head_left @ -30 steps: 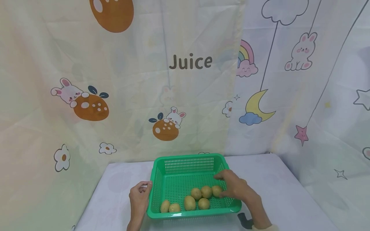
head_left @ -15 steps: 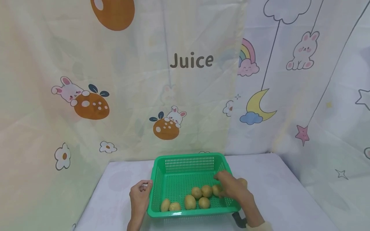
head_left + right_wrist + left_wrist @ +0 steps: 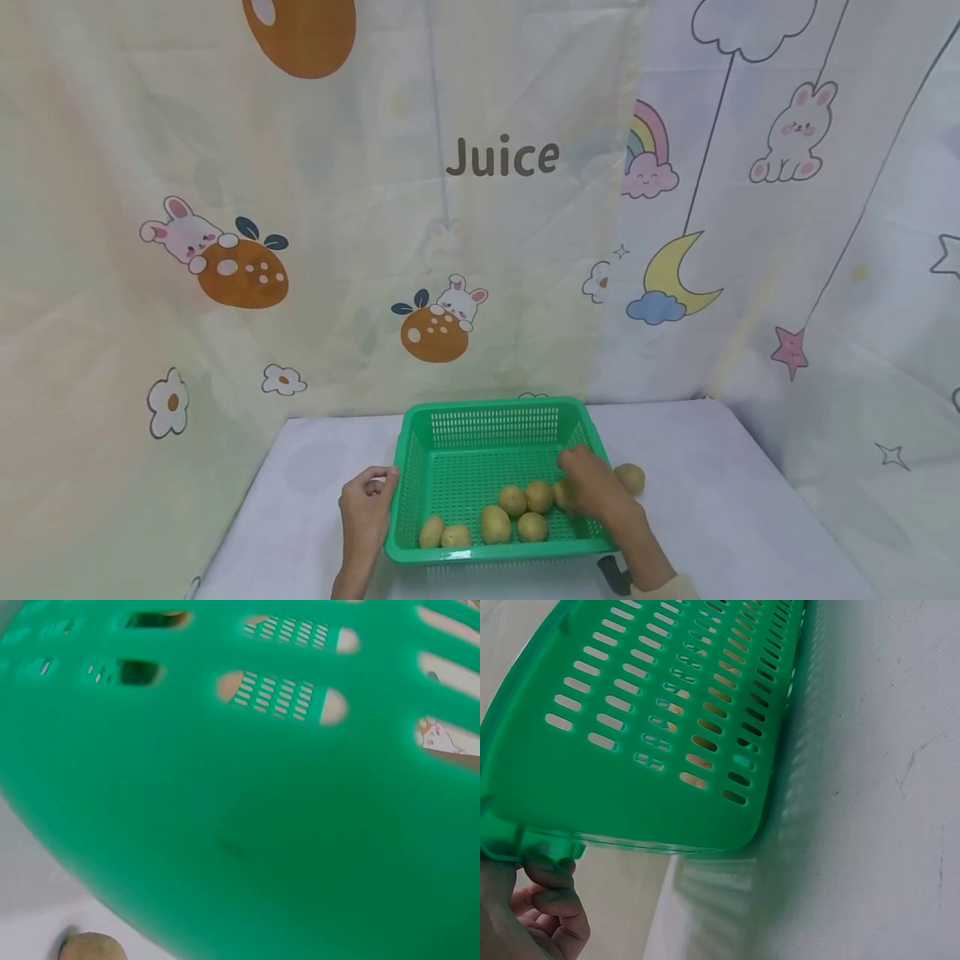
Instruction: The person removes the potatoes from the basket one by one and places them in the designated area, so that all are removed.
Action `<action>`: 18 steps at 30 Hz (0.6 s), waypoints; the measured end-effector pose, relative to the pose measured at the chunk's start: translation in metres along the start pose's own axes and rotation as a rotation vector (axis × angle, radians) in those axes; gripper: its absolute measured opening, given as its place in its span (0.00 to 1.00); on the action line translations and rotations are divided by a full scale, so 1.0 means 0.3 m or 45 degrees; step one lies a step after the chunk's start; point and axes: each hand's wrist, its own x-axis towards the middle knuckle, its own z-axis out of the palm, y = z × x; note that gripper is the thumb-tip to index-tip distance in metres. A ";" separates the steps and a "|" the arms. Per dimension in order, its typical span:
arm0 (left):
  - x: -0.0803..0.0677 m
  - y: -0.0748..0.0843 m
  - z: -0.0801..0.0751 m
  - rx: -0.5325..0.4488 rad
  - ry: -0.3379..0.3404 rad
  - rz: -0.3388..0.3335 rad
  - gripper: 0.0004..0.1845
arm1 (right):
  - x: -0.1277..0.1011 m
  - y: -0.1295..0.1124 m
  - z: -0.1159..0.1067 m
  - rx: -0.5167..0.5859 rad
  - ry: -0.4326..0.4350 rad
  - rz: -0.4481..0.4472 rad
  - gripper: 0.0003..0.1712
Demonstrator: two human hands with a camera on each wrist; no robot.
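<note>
A green plastic basket (image 3: 487,553) stands on the white-covered table, with several potatoes (image 3: 496,525) along its near side. At the basket's left side my left hand (image 3: 365,517) pinches the rim between thumb and curled fingers; the left wrist view shows these fingers (image 3: 559,904) just under the rim's corner. My right hand (image 3: 596,487) reaches over the right wall into the basket, beside the rightmost potato (image 3: 562,495), which it partly covers. Its thumb is hidden, so its grip is unclear. In the right wrist view the basket's wall (image 3: 225,787) fills most of the picture.
One loose potato (image 3: 630,478) lies on the table right of the basket, behind my right hand. A dark curved object (image 3: 615,575) shows beside the right forearm. A printed fabric curtain (image 3: 337,208) hangs behind the table (image 3: 697,467) and along its sides.
My right hand and forearm have shifted left and turned, uncovering the loose potato on the table. The left hand keeps its place at the rim, and the basket stays put.
</note>
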 end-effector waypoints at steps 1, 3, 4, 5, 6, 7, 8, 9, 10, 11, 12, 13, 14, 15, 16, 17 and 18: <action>0.000 0.000 0.000 -0.001 0.002 0.003 0.14 | 0.000 -0.002 0.003 -0.027 0.008 -0.004 0.25; 0.000 -0.001 -0.002 0.003 0.003 0.008 0.14 | -0.002 -0.004 0.009 -0.081 0.028 -0.021 0.24; 0.001 -0.002 -0.001 0.004 0.001 0.011 0.14 | -0.003 -0.004 0.011 -0.103 0.034 -0.030 0.23; 0.001 -0.002 0.000 0.002 0.000 0.013 0.15 | -0.005 -0.004 0.012 -0.123 0.045 -0.040 0.23; 0.002 -0.003 0.001 0.002 0.000 0.015 0.15 | -0.007 -0.003 0.015 -0.137 0.053 -0.047 0.22; 0.003 -0.005 0.001 0.003 -0.001 0.017 0.15 | -0.008 -0.002 0.017 -0.149 0.065 -0.061 0.21; 0.003 -0.005 0.002 0.005 -0.002 0.018 0.15 | -0.010 -0.001 0.018 -0.159 0.073 -0.070 0.21; 0.004 -0.006 0.003 0.007 0.000 0.019 0.15 | -0.011 -0.001 0.019 -0.162 0.080 -0.077 0.20; 0.004 -0.006 0.003 0.008 0.002 0.018 0.15 | -0.013 -0.001 0.019 -0.165 0.085 -0.081 0.20; 0.005 -0.007 0.004 0.009 0.004 0.018 0.15 | -0.014 0.000 0.019 -0.166 0.089 -0.085 0.19; 0.005 -0.007 0.004 0.010 0.009 0.017 0.15 | -0.015 0.001 0.021 -0.166 0.088 -0.087 0.19; 0.005 -0.007 0.004 0.013 0.011 0.016 0.15 | -0.015 0.002 0.021 -0.166 0.090 -0.091 0.19; 0.005 -0.007 0.005 0.015 0.013 0.014 0.15 | -0.014 0.002 0.022 -0.168 0.090 -0.092 0.19; 0.005 -0.008 0.004 0.016 0.013 0.014 0.15 | -0.014 0.003 0.023 -0.170 0.093 -0.096 0.20; 0.005 -0.008 0.004 0.014 0.014 0.014 0.15 | -0.013 0.004 0.025 -0.178 0.096 -0.101 0.20; 0.005 -0.009 0.003 0.014 0.014 0.015 0.15 | -0.011 0.006 0.028 -0.187 0.096 -0.103 0.21; 0.005 -0.009 0.003 0.015 0.014 0.012 0.15 | -0.009 0.007 0.031 -0.198 0.099 -0.109 0.21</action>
